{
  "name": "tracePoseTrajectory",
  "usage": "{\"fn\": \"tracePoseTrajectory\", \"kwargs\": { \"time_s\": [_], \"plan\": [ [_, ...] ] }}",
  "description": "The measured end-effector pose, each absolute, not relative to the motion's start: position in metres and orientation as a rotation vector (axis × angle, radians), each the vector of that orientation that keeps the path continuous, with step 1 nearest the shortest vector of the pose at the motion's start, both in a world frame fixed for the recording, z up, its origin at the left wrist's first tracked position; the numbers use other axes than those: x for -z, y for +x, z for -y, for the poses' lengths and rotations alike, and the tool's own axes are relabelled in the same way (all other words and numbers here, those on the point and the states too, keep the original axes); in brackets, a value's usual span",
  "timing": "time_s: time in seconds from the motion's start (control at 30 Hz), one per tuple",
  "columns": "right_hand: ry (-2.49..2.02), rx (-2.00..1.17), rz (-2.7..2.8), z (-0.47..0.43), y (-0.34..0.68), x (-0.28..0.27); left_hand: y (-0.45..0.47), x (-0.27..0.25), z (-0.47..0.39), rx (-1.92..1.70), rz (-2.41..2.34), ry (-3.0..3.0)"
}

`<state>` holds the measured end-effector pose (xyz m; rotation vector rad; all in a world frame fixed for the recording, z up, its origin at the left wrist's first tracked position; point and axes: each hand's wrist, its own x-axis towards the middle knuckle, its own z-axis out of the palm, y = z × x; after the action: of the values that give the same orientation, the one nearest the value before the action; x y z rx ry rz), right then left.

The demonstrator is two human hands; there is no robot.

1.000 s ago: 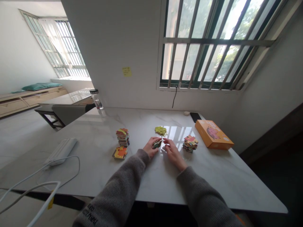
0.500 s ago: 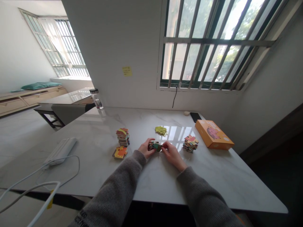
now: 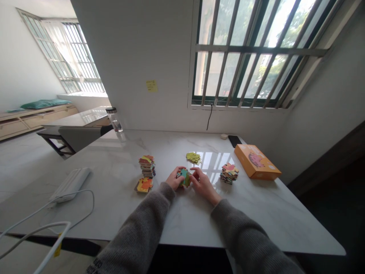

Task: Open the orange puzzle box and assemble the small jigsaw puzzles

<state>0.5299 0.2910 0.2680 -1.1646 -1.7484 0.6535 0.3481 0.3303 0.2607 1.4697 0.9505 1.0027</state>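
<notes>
A small stack of puzzle pieces [image 3: 184,177], green and teal on top, is held low over the table between my two hands. My left hand [image 3: 173,179] grips it from the left, with the thumb lying over its near left edge. At its right edge, the thumb and fingers of my right hand [image 3: 203,184] are curled against the pieces, the index finger a little raised. Just beyond lies a loose pile of yellow-green puzzle pieces [image 3: 193,158]. A tall stack of puzzle pieces [image 3: 147,166] and a low orange-topped stack [image 3: 144,185] stand left; another stack [image 3: 229,173] stands right.
On the right side of the marble-patterned table [image 3: 182,228] lie an orange box [image 3: 256,161] and a dark phone [image 3: 235,141]. A water bottle [image 3: 114,120] stands at the back left. A white power strip [image 3: 71,184] with cables [image 3: 65,228] rests at the left.
The stack in my hands has turned so its green and teal upper face shows more. My right index finger has lifted somewhat. The other stacks stay put, and the view has shifted slightly.
</notes>
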Motion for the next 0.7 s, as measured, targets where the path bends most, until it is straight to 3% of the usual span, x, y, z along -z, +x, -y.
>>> {"fn": "tracePoseTrajectory", "kwargs": {
  "time_s": [0.43, 0.7],
  "plan": [
    [-1.223, -0.709, 1.561, -0.291, 0.537, -0.266, 0.352, -0.255, -0.332, -1.078, -0.781, 1.393],
    [-1.193, -1.109, 1.218, -0.289, 0.538, -0.263, 0.352, -0.256, -0.336, -1.143, -0.808, 1.278]
  ]
}}
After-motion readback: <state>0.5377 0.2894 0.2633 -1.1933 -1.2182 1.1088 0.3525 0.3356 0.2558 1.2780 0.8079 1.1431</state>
